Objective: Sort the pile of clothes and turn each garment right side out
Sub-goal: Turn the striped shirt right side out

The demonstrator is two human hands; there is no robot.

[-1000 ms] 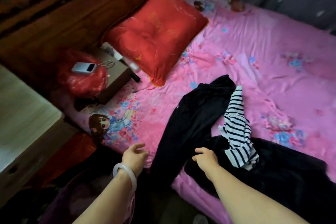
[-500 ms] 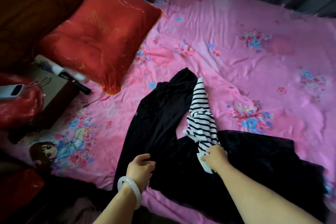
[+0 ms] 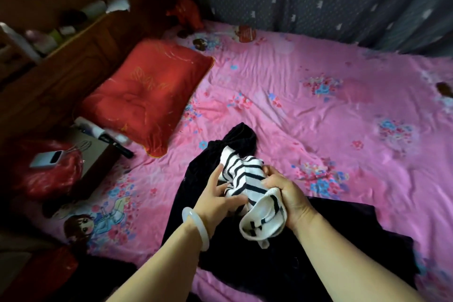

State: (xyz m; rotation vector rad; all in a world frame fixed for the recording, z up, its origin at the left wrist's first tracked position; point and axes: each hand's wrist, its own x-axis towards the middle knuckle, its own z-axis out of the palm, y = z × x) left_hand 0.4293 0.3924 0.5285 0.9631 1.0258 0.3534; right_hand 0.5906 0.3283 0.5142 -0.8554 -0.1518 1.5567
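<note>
1. Change since a second ago: the striped garment [image 3: 247, 179], then draped loose across the black clothes, has been lifted clear of them. It is now bunched between both hands above the black trousers [image 3: 196, 179], near the front edge of the bed [image 3: 318, 105].
2. The right grip [image 3: 289, 193] was empty a second ago and had caught the lower end half a second ago. It is now clenched round the ribbed edge of one opening, which is held wide toward the camera. White lining and a few black stripes are seen inside.
3. The left grip [image 3: 215, 198] has been moved off the black trousers onto the striped cloth. The thumb is laid on top and the fingers are curled beneath, so the cloth is pinched. A white bangle [image 3: 196, 225] is worn on that wrist.
4. Meaning for the task, as judged:
   - One garment has been singled out, so sorting is under way.
   - The opened end suggests that a reach inside is being prepared.
   - Whether the garment is inside out cannot be told.
   - The trousers and a second black garment [image 3: 343, 240] lie untouched on the pink sheet.
5. Containers:
   - A brown box [image 3: 98, 159] sits beside the red pillow [image 3: 144, 95]. Its top is closed and nothing inside is seen.
   - A red plastic bag [image 3: 44, 179] lies against the box, with a power bank [image 3: 46, 159] resting on it. The bag's contents are hidden.
   - The headboard shelf [image 3: 81, 29] holds bottles and jars, too blurred to name.
</note>
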